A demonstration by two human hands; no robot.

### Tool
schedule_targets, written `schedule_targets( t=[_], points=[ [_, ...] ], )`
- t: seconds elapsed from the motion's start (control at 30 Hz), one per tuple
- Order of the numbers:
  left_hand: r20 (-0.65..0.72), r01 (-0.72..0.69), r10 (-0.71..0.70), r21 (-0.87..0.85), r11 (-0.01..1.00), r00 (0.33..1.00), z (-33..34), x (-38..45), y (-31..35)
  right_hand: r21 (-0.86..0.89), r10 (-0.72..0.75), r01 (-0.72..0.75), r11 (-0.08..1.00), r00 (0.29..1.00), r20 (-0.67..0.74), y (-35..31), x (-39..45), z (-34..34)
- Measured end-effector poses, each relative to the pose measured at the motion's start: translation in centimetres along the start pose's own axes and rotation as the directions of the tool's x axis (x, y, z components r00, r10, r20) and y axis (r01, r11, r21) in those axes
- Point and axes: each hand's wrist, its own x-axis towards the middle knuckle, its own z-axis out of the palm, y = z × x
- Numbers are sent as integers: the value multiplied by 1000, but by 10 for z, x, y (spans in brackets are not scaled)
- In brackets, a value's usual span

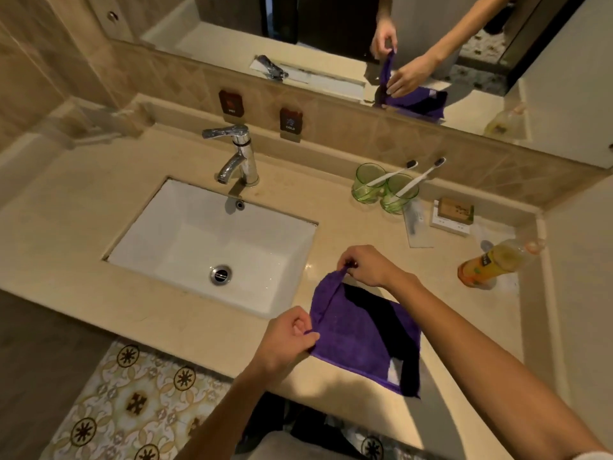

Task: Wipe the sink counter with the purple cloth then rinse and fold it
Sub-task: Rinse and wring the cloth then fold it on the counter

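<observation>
The purple cloth (361, 333) lies on the beige sink counter (331, 207) just right of the white basin (185, 247), its front edge near the counter's lip. My left hand (285, 340) pinches the cloth's near left corner. My right hand (365, 265) pinches the far left corner and holds it raised, so the left edge stands up off the counter. The rest of the cloth lies flat, partly in my arm's shadow.
A chrome tap (237, 154) stands behind the basin. Two green glasses with toothbrushes (384, 189), a soap box (452, 214) and a sachet sit at the back right. An orange bottle (491, 263) lies on its side at the right. A mirror hangs above.
</observation>
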Motion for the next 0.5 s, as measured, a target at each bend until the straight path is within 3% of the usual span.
schedule_targets(
  t=[0.13, 0.3, 0.43, 0.5],
  points=[
    [158, -80, 57, 148, 986, 986, 56, -2, -1, -30, 63, -64, 998, 997, -39, 52, -60, 3],
    [387, -236, 115, 283, 930, 915, 128, -2, 3, -78, 122, -134, 988, 982, -142, 109, -118, 19],
    [454, -293, 101, 373, 880, 885, 171, 0, -1, -67, 56, -72, 995, 974, -220, 138, -142, 36],
    [454, -315, 146, 322, 893, 879, 184, 1, -12, -71, 61, -78, 994, 975, -214, 145, -147, 44]
  ],
)
